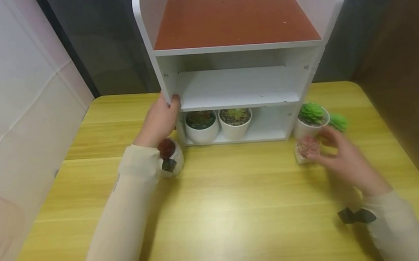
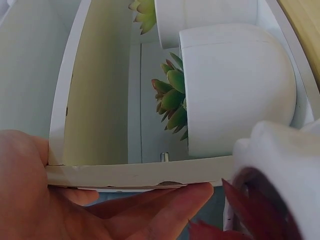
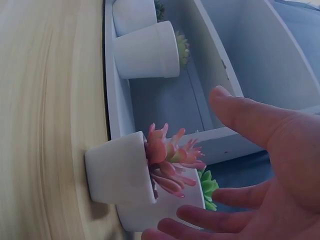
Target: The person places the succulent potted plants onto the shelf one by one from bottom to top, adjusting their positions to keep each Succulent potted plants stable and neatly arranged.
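Note:
My left hand (image 1: 159,121) grips the left side panel of a white shelf unit (image 1: 230,106), thumb on the inner side and fingers along the outer side in the left wrist view. Below its wrist is a white pot with a dark red plant (image 1: 172,157). My right hand (image 1: 343,161) is spread beside a small white pot with a pink succulent (image 3: 120,170). In the right wrist view its thumb and fingers are apart, not wrapped round the pot. Just behind stands a larger white pot with a green succulent (image 1: 312,117).
On the bottom shelf stand two white potted succulents, a left one (image 1: 202,128) and a right one (image 1: 235,125). Another green plant (image 1: 338,122) shows behind the right hand. The unit's top has a brown board (image 1: 232,18). Everything stands on a yellow wood-grain table (image 1: 224,220).

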{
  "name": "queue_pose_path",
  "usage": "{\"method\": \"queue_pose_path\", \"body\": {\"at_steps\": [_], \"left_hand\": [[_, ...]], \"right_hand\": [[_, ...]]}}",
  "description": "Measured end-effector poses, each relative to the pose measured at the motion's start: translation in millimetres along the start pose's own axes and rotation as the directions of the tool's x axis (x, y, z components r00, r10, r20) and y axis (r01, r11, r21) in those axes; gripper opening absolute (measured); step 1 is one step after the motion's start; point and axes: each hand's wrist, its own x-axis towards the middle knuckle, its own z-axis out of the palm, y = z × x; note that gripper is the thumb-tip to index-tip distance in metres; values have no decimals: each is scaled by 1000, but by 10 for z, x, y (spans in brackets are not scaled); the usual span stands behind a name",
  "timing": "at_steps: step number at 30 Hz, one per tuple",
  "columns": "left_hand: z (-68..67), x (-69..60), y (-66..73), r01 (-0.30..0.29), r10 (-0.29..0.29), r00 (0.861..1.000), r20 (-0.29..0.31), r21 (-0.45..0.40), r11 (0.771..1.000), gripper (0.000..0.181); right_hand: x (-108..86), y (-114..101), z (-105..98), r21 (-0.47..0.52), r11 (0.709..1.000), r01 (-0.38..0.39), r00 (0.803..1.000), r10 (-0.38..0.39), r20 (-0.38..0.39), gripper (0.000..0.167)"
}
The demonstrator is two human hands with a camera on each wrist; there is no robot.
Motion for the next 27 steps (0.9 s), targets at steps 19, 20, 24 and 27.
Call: {"method": "queue_pose_path", "body": {"at_steps": [19,20,24,27], "left_hand": [[-5,-1,3,-15,15,1000,0,17,1000,70],[-6,-1,3,-14,14,1000,0,17,1000,70],[-5,2,-7,-8,8,1000,1,14,1000,70],[-3,7,-17,-11,11,1000,-2,18,1000,70]], "right_hand": [[34,43,10,-69,989,-132,987,138,84,80],[35,42,13,-76,988,-135,986,141,89,80],[43,40,28,-94,986,-140,983,150,102,82],[45,44,45,-98,985,-144,983,154,105,84]]}}
